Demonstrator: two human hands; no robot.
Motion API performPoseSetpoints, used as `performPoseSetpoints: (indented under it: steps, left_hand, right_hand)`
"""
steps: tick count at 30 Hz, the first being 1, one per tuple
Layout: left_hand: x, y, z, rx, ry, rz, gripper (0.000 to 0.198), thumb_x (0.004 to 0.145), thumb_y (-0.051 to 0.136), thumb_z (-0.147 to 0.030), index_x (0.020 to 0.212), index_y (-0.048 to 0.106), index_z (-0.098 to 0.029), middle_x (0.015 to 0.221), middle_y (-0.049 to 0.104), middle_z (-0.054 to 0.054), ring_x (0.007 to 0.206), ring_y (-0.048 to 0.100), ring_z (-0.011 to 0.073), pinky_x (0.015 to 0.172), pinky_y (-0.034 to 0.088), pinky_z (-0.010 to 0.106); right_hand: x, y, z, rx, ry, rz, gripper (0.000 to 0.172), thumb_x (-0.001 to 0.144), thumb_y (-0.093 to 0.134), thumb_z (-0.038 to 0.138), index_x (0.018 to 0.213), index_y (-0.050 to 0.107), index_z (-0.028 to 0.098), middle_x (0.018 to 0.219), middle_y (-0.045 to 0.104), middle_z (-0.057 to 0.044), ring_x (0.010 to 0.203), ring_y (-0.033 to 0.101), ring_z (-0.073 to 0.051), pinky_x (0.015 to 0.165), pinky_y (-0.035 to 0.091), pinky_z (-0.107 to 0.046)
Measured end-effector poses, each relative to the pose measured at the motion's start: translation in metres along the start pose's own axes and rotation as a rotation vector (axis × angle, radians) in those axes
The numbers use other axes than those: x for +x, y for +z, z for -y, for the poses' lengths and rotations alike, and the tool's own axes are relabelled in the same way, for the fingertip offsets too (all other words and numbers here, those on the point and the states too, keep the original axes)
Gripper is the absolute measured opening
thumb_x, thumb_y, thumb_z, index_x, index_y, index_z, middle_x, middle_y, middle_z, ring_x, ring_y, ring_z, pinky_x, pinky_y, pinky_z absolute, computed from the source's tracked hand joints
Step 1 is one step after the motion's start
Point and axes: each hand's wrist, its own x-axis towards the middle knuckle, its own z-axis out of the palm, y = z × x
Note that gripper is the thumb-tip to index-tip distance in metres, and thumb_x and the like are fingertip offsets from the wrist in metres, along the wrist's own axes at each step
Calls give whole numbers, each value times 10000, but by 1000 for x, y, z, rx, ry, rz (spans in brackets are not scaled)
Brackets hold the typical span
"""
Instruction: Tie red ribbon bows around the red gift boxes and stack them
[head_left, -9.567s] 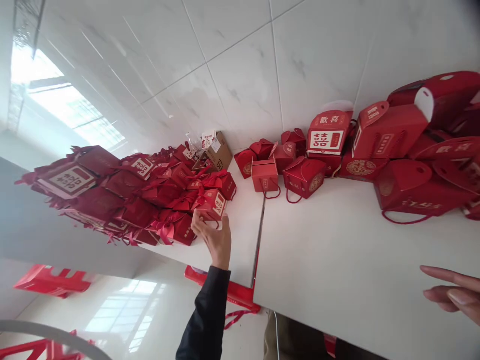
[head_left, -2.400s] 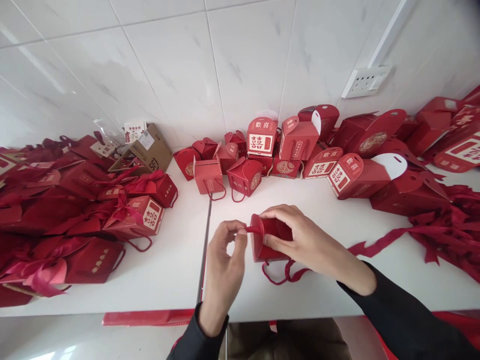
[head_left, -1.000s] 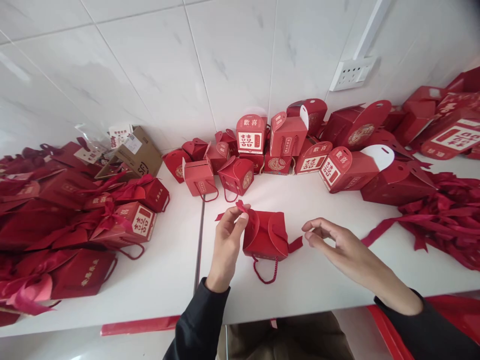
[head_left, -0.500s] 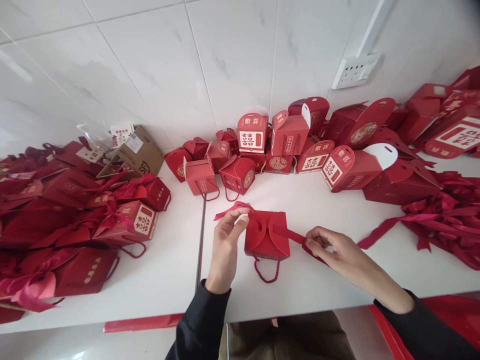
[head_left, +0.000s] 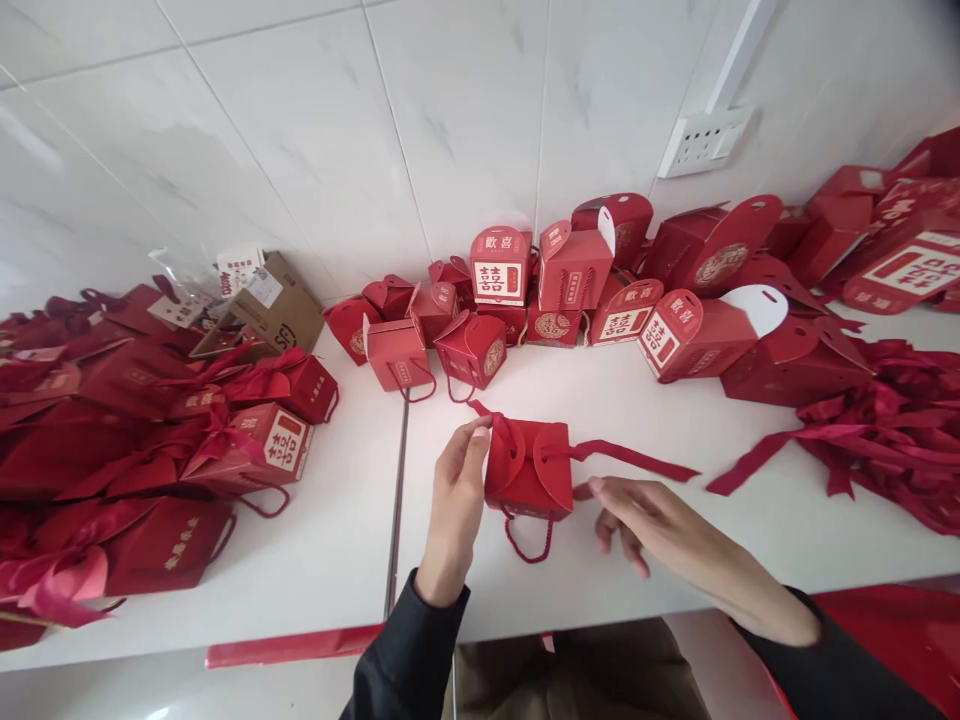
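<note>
A small red gift box (head_left: 529, 472) with a cord handle stands on the white table (head_left: 660, 560) in front of me. A red ribbon (head_left: 630, 457) runs through its top flaps and trails out to the right. My left hand (head_left: 457, 490) pinches the ribbon's left end at the box's upper left corner. Just right of the box, my right hand (head_left: 637, 510) lies low over the table with fingers stretched out, holding nothing.
Several open red boxes (head_left: 577, 265) line the tiled wall behind. Ribbon-tied red boxes (head_left: 262, 440) are piled at the left beside a brown carton (head_left: 277, 305). Loose red ribbons (head_left: 885, 430) are heaped at the right. A wall socket (head_left: 701, 140) is above.
My right hand has let go of the ribbon's right end and dropped toward the table; the ribbon now lies stretched out to the right. My left hand keeps its pinch.
</note>
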Motion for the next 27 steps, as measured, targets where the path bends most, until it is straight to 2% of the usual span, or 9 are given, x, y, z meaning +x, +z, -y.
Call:
performPoseSetpoints:
  steps: [4,7,11,13,15,17,20,23,27]
  left_hand:
    - [7,3,0,13,-10,75,362,967,584,-516,1055,755,-209,1020,757,63,978,678,229,871,510,311]
    - [12,5,0,-83,-23,103,364,911,685,-493,1146,747,-222,1106,764,69,1000,688,225,870,520,307]
    - [7,8,-5,-171,102,7,259,829,796,-427,951,747,-204,990,745,41,815,663,157,750,515,259]
    - [1,8,-6,-169,168,-95,224,832,801,-401,889,720,-199,893,705,13,744,616,126,712,493,234]
    - [-5,8,-6,-159,223,-208,192,845,795,-365,867,693,-203,852,665,-6,746,588,114,715,478,216]
    - [-10,7,-4,-161,203,-252,176,861,777,-359,871,692,-206,879,666,-4,781,590,117,729,474,212]
    - [-14,8,-1,-169,54,-125,261,919,690,-453,982,750,-207,1042,718,41,930,636,164,809,491,250]
    - [-14,9,-2,-170,-3,5,359,940,643,-510,1098,769,-213,1165,732,65,1103,636,217,933,481,296]
    - [-5,14,-7,-197,-70,42,404,837,762,-495,1107,761,-195,1091,751,74,1022,672,222,905,500,310]
  right_hand:
    - [15,15,5,317,-59,-119,475,940,639,680,900,654,207,738,624,7,533,416,-105,547,346,-276]
    - [23,16,10,483,-147,-198,416,930,694,638,1064,689,245,797,564,26,668,487,-130,627,418,-259]
    - [20,16,22,604,-256,-237,333,881,799,557,937,735,235,868,561,10,836,546,-156,868,488,-286]
    - [16,18,27,564,-267,-254,345,868,808,564,865,724,229,898,600,-3,883,574,-172,897,493,-302]
    - [14,21,31,501,-258,-281,393,847,810,597,839,717,216,892,648,-23,879,603,-190,838,512,-306]
    - [13,23,33,478,-231,-306,436,810,830,620,809,698,204,806,668,-26,771,611,-182,730,521,-300]
    - [14,27,34,499,-189,-314,469,782,849,624,768,652,198,702,662,-12,619,578,-151,597,493,-276]
    - [17,29,34,514,-151,-333,523,758,842,666,729,618,195,687,663,-16,572,566,-140,527,461,-260]
    - [18,31,36,548,-91,-342,596,667,855,729,659,569,206,637,644,-19,545,565,-153,504,462,-268]
